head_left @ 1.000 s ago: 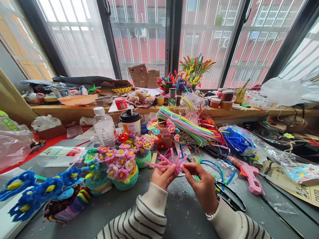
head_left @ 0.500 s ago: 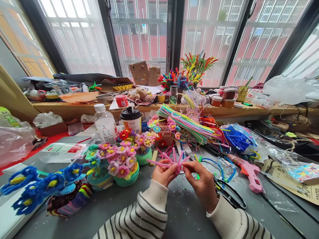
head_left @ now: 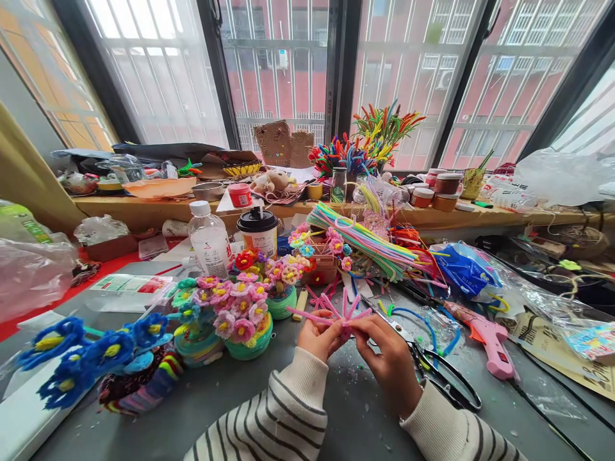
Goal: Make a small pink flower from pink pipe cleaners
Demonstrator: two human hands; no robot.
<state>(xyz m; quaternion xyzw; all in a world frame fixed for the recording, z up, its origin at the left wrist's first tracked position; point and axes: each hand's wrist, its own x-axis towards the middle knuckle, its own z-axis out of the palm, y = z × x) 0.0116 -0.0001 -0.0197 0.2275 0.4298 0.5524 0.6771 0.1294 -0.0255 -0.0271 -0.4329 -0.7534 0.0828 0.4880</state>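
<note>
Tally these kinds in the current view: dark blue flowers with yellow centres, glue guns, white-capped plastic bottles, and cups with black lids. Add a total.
Dark blue flowers with yellow centres: 4
Glue gun: 1
White-capped plastic bottle: 1
Cup with a black lid: 1
Total: 7

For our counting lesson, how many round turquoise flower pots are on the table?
3: the front pot under a bunch of pink flowers; the left pot close beside it; and the back pot, behind them. Clutter may hide others.
</note>
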